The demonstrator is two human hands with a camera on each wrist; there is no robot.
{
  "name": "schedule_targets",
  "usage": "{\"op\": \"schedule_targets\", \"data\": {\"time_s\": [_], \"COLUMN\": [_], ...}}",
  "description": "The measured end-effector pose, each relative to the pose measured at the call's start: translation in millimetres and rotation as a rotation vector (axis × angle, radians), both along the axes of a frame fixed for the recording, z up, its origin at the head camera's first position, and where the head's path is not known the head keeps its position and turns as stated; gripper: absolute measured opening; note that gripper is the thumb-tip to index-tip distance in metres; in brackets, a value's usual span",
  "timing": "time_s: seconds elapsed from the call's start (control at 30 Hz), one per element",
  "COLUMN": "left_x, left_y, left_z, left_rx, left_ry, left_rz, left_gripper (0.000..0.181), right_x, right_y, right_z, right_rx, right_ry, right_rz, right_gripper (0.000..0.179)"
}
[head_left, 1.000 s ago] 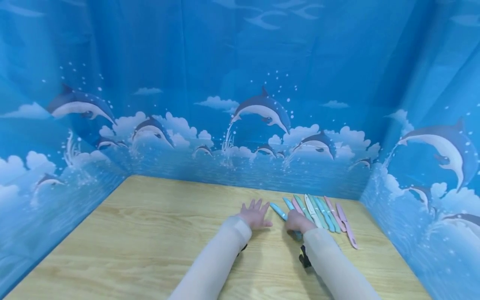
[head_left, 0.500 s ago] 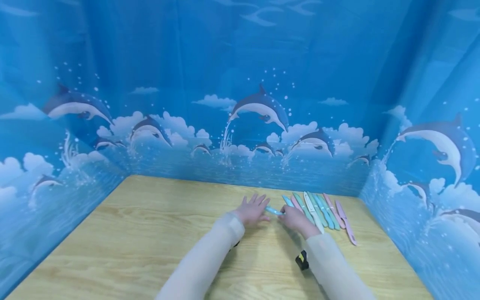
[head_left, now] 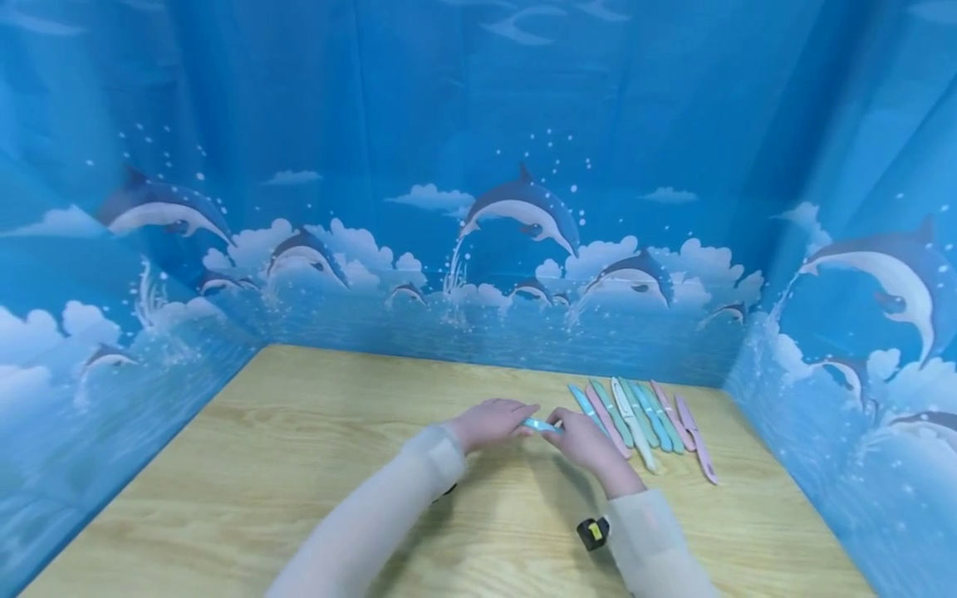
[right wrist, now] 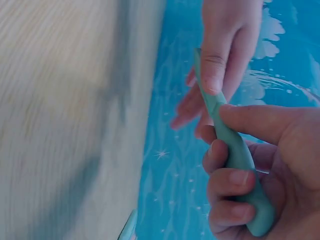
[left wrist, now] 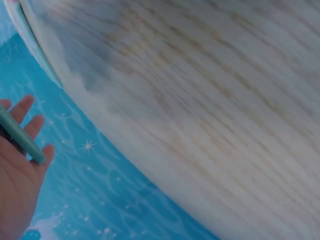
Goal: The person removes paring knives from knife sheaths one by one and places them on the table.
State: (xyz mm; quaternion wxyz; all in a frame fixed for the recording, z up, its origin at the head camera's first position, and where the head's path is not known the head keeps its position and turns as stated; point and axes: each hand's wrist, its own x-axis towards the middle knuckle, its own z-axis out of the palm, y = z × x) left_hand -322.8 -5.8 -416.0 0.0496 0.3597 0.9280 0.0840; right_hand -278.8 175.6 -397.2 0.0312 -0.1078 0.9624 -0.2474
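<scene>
- Far left on to the right: blue dolphin-print backdrop (head_left: pixel 299 100) behind and at both sides of a wood-grain table (head_left: pixel 336 432).
- Left hand (head_left: pixel 489 422), pale sleeve (head_left: pixel 374 498): grip narrow, holding one end of the blue knife (head_left: pixel 540 425). Right wrist view: thumb pressed along the blade part, other fingers behind it.
- Blue knife: between the two hands, raised off the table; looks greener in the wrist views.
- Right hand (head_left: pixel 586 444): holding the handle, fingers curled round it, thumb laid along it near the blade part. Left thumb tip and right thumb tip close together.
- Below the right wrist: small black device (head_left: pixel 593 534) with a yellow patch, beside the cuff.
- Just right of the right hand: row of knives on the table, slanting. Order begins second blue knife (head_left: pixel 581 400), pink knife (head_left: pixel 608 423), green knife (head_left: pixel 611 410), white knife (head_left: pixel 634 423); then blue and green ones, close together; contact between them cannot be told.
- Right end: another pink one, then lilac knife (head_left: pixel 697 440), its handle reaching nearest the person.
</scene>
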Motion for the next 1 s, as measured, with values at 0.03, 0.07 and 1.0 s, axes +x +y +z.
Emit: {"op": "schedule_targets", "data": {"time_s": [0.03,0.07,1.0], "left_x": [0.9,2.0,77.7], "left_y": [-0.9,-2.2,-43.3], "left_z": [2.1,4.5,19.7], "left_rx": [0.015,0.03,0.305], "left_ry": [0.001,0.003,0.144], "left_rz": [-0.011,-0.023,0.063], "left_gripper": [0.05,0.046,0.027], "right_x": [1.8,3.8,27.1], "right_y": [-0.4,-0.9,-3.7], "right_z": [1.8,3.9,4.8], "right_rx": [-0.014,-0.026,-0.131], "right_ry": [-0.003,-0.008,0.104], "right_rz": [-0.002,-0.001,0.405], "right_gripper": [0.02,0.019,0.026]}}
